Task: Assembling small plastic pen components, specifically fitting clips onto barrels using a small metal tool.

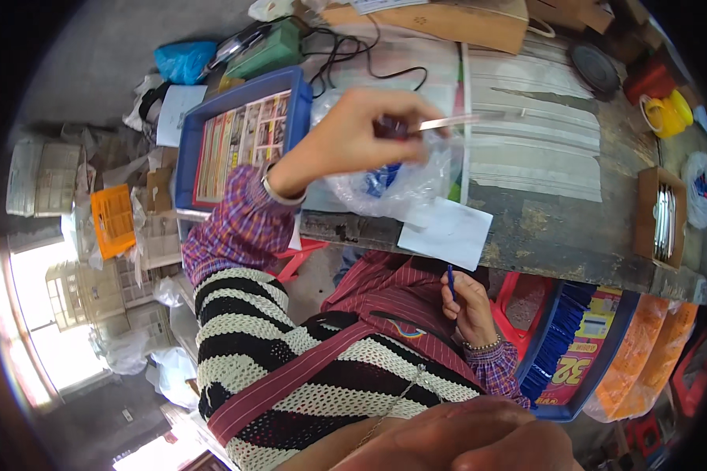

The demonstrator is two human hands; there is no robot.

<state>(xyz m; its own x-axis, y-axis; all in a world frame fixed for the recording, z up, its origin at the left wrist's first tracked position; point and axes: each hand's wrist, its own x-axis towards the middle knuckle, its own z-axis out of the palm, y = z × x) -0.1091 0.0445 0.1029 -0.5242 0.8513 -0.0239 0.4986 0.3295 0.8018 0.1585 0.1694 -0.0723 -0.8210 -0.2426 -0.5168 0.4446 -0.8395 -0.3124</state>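
My left hand [369, 137] is raised over the workbench, its fingers closed around a tool [463, 120] with a dark reddish handle. A slim metal shaft sticks out to the right, smeared by motion, so its exact kind is unclear. Beneath this hand lies a clear plastic bag [428, 184] with blue items [381, 180] inside. Low at the bench's front edge, my right hand [476, 311] pinches a slim dark blue stick [451, 282], pen-like in shape, held upright. Just above it, a white paper sheet [446, 235] overhangs the bench edge.
A blue crate [297, 110] of printed cards stands at the left. To my right, another blue bin [617, 357] holds many blue sticks beside orange packages [640, 357]. A small cardboard box [646, 212], yellow tape rolls [668, 115] and black cables [346, 59] lie on the workbench [534, 224].
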